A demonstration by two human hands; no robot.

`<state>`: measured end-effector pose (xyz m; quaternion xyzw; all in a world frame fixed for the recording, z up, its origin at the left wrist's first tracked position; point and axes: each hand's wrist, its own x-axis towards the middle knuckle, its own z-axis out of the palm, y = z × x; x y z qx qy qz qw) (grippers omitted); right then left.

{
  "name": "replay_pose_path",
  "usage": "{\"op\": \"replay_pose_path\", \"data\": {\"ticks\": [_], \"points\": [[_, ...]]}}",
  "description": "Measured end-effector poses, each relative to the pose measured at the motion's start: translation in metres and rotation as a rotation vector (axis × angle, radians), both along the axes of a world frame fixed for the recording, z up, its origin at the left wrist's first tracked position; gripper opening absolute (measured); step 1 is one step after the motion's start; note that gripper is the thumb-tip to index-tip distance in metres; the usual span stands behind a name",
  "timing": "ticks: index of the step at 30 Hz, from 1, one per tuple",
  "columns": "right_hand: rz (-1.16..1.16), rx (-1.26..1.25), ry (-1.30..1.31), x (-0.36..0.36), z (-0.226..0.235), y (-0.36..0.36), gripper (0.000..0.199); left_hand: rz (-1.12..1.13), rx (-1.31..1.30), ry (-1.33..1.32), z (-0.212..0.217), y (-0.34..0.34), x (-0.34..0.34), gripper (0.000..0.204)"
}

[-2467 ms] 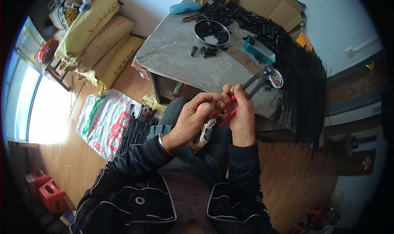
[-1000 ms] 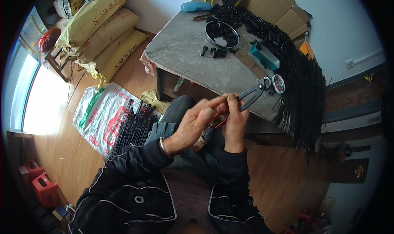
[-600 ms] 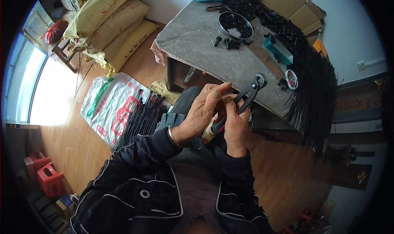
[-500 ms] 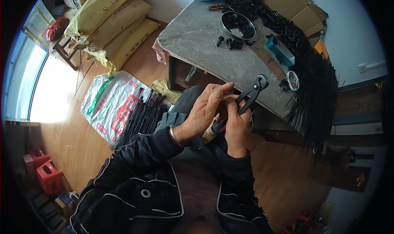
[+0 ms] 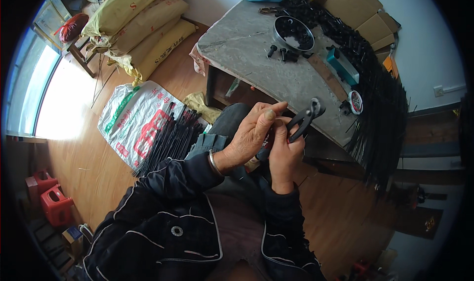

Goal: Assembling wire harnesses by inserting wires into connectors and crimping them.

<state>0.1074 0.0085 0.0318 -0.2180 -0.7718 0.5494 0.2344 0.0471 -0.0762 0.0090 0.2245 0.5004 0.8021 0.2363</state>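
Above my lap, my left hand (image 5: 253, 132) and my right hand (image 5: 286, 155) are close together, fingertips nearly meeting. A pair of dark-jawed pincers (image 5: 307, 117) sits in my right hand, its head pointing up and right over the table edge. My right thumb and forefinger also come together near the left fingers. The thumb of my left hand is pressed to its fingers; anything in that pinch is too small or hidden to make out. The pincers' handles are mostly covered by my hand.
The grey table (image 5: 237, 49) carries a metal bowl (image 5: 307, 44) of black parts, a teal box (image 5: 343, 66), a small round dish (image 5: 355, 102) and piled black rods (image 5: 380, 118). More rods (image 5: 168, 140) lie on a white sack (image 5: 118, 118). Red stools (image 5: 57, 204) stand left.
The view has shifted slightly, so the table and sacks sit a little differently. The pincers have tilted slightly in my right hand; both hands stay close together.
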Motion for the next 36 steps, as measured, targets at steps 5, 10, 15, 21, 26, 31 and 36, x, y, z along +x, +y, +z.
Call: {"op": "replay_pose_path", "data": {"ticks": [5, 10, 15, 21, 26, 31, 36], "points": [[0.105, 0.340, 0.241, 0.002, -0.004, -0.013, 0.021, 0.087, 0.002, -0.020, 0.007, -0.005, -0.008, 0.055], [0.351, 0.484, 0.115, 0.005, 0.018, -0.007, 0.037, -0.031, 0.042, -0.188, 0.002, -0.017, -0.020, 0.059], [0.444, -0.049, -0.290, 0.019, 0.059, 0.016, 0.023, -0.023, -0.071, -0.168, 0.012, -0.019, -0.025, 0.068], [0.696, -0.458, -0.589, 0.045, 0.075, 0.040, 0.042, -0.059, -0.092, -0.185, 0.017, -0.016, -0.026, 0.072], [0.692, -0.532, -0.706, 0.043, 0.081, 0.050, 0.034, -0.117, -0.142, -0.087, 0.020, -0.013, -0.023, 0.073], [0.647, -0.425, -0.835, 0.044, 0.089, 0.056, 0.024, -0.115, -0.182, -0.027, 0.029, -0.008, -0.020, 0.073], [0.548, -0.379, -0.930, 0.044, 0.090, 0.046, 0.016, -0.068, -0.180, 0.020, 0.026, -0.003, -0.013, 0.069]]}}
